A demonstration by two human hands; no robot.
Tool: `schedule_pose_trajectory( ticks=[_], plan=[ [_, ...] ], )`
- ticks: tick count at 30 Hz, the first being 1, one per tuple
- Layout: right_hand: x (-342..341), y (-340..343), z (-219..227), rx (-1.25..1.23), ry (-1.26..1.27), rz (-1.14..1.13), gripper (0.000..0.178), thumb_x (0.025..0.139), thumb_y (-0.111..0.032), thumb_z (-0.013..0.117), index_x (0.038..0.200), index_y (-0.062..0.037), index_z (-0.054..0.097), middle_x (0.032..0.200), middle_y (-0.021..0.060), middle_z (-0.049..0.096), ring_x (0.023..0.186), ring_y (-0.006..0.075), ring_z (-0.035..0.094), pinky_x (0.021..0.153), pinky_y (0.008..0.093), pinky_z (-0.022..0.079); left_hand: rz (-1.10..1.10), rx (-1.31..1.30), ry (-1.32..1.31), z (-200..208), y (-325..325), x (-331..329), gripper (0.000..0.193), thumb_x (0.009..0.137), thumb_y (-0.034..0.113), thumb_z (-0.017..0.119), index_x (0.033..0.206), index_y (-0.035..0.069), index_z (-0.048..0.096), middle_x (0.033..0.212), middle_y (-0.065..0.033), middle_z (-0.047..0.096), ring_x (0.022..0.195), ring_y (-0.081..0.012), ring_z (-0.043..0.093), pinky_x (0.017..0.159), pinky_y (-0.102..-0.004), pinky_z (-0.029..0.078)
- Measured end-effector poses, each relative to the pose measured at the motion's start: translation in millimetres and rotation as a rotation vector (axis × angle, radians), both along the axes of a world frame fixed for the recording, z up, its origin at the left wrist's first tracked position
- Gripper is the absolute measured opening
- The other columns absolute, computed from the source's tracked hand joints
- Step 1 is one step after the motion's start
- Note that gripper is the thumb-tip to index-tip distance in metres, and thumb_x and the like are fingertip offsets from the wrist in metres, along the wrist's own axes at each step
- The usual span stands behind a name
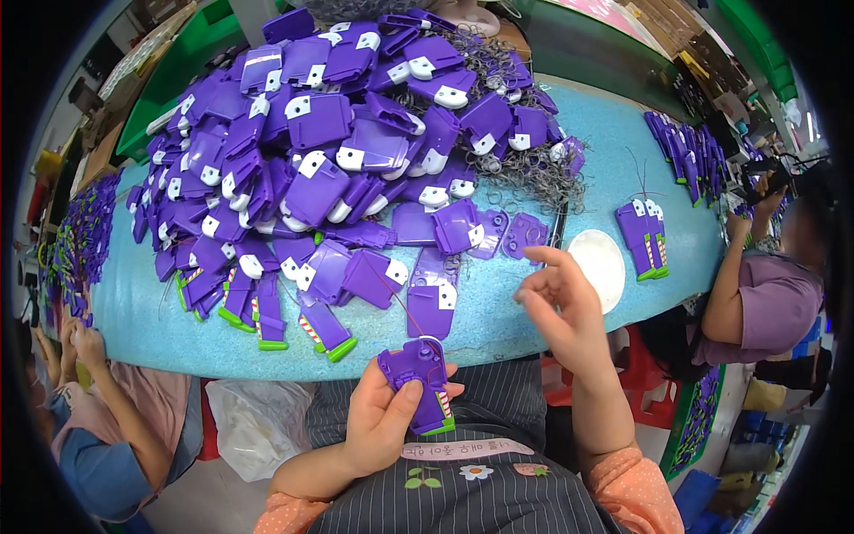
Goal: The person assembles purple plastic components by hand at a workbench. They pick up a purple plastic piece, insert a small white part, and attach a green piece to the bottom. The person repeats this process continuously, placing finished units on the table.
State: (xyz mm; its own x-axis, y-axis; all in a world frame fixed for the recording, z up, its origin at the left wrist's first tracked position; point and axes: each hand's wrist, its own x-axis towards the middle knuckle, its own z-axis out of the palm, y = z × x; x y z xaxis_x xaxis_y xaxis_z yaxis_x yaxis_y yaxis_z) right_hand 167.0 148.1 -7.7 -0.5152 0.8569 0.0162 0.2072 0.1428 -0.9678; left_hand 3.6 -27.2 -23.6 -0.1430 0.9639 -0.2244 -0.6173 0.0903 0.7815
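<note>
My left hand [378, 418] grips a purple plastic shell part [418, 369] over my lap, just off the table's near edge. The part's inner side faces up, showing round posts; a red-and-white striped strip and a green end are at its lower right. A thin reddish wire [391, 294] rises from it toward the pile. My right hand [565, 303] is raised to the right of it, fingers bent and apart, with nothing visible in them. Nearest the left hand on the table lies a purple part with a white corner [431, 307].
A large heap of purple-and-white parts [311, 120] covers the table's left and middle. Tangled thin wires [534, 182] lie beside it. To the right are a white round dish [598, 267] and finished-looking purple pieces [642, 236]. Co-workers sit at left [124, 427] and right [765, 294].
</note>
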Motion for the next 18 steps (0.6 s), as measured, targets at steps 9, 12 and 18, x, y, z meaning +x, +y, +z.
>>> schedule_pose_trajectory(
  ticks=[9, 12, 18],
  plan=[
    [74.0, 12.5, 31.1, 0.470, -0.522, -0.324, 0.003, 0.077, 0.001, 0.064, 0.078, 0.0025, 0.062, 0.070, 0.0054, 0.057, 0.064, 0.0115, 0.054, 0.055, 0.0248, 0.040, 0.009, -0.021, 0.000, 5.3, -14.8, -11.3, 0.032, 0.095, 0.005, 0.038, 0.126, -0.002, 0.033, 0.119, -0.0262, 0.052, 0.102, -0.0315, 0.060, 0.088, -0.0407, 0.049],
    [72.7, 15.3, 15.5, 0.568, -0.535, -0.231, 0.004, 0.075, 0.001, 0.064, 0.079, 0.0021, 0.063, 0.068, 0.0086, 0.053, 0.062, 0.0182, 0.051, 0.057, 0.0279, 0.038, -0.013, -0.022, 0.002, 9.7, -10.1, -6.0, 0.034, 0.094, 0.003, 0.038, 0.126, -0.003, 0.032, 0.119, -0.0269, 0.051, 0.104, -0.0319, 0.059, 0.090, -0.0412, 0.048],
    [68.5, -1.7, 31.5, 0.360, -0.066, -0.359, 0.003, 0.080, 0.002, 0.060, 0.078, 0.0031, 0.058, 0.076, 0.0042, 0.051, 0.067, 0.0106, 0.045, 0.060, 0.0223, 0.035, -0.014, -0.064, 0.030, 19.1, -12.4, 0.9, 0.036, 0.093, 0.006, 0.043, 0.126, -0.001, 0.032, 0.117, -0.0253, 0.053, 0.102, -0.0323, 0.060, 0.089, -0.0412, 0.049]
  ],
)
